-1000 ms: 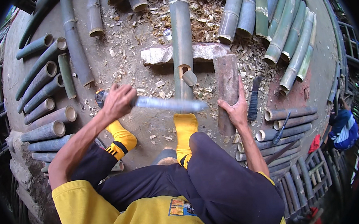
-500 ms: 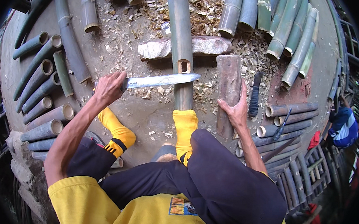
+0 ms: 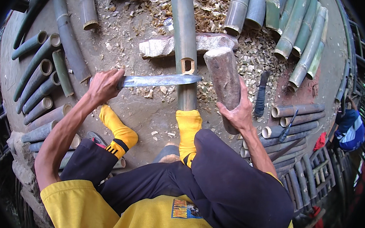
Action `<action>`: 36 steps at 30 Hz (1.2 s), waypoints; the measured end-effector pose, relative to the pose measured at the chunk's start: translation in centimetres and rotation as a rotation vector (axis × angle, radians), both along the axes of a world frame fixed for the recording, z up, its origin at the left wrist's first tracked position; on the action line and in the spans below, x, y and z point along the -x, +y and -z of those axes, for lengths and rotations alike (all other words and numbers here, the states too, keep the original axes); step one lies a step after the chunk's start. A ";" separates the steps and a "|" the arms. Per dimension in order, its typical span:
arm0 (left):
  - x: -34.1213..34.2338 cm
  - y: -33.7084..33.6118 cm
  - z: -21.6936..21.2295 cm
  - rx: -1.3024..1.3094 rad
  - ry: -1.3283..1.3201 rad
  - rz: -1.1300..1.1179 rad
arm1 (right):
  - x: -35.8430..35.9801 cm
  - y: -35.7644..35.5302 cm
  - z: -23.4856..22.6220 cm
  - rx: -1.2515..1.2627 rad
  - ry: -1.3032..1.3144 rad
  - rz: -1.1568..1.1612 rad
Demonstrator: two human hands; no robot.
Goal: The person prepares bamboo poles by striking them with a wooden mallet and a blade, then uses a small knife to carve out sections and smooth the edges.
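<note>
My left hand [image 3: 105, 85] grips the handle of a long broad knife [image 3: 159, 81]. Its blade lies flat across a green bamboo pole [image 3: 183, 26], just below a rectangular hole [image 3: 187, 65] cut in the pole. The pole runs away from me over a flat stone [image 3: 165, 46], and my foot in a yellow sock [image 3: 188, 127] presses on its near end. My right hand [image 3: 239, 111] is wrapped around a thick wooden club [image 3: 223, 77], lifted with its upper end tilted beside the pole.
Cut bamboo tubes [image 3: 38, 76] lie in rows on the left, and more poles [image 3: 292, 33] lie at the back right and near right. Wood chips [image 3: 146, 15] litter the ground. A dark-handled tool [image 3: 261, 93] lies to the right. A person in blue [image 3: 351, 128] sits at the far right.
My left hand brought the knife up from near my feet and laid its blade across the pole by the hole. My right hand picked the wooden club up off the ground.
</note>
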State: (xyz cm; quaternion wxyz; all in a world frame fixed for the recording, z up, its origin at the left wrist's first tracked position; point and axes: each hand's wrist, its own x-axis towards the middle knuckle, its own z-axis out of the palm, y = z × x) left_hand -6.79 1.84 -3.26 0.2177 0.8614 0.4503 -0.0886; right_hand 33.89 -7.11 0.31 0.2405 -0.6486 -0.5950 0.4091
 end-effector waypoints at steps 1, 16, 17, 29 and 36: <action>0.0 0.1 0.1 0.007 0.020 0.005 | 0.0 0.0 0.2 0.000 0.004 -0.006; 0.0 2.3 0.6 0.142 0.115 0.042 | 0.2 3.4 0.6 -0.301 -0.244 -0.904; -0.2 2.5 0.5 0.140 0.105 0.041 | 0.8 3.0 -0.2 -0.452 -0.165 -0.986; -0.8 2.4 1.5 0.028 0.055 0.053 | 0.3 5.6 2.6 -0.579 -0.084 -0.996; -0.8 6.5 0.3 0.779 -0.404 -0.543 | 2.2 3.7 1.7 -0.095 -0.015 -0.148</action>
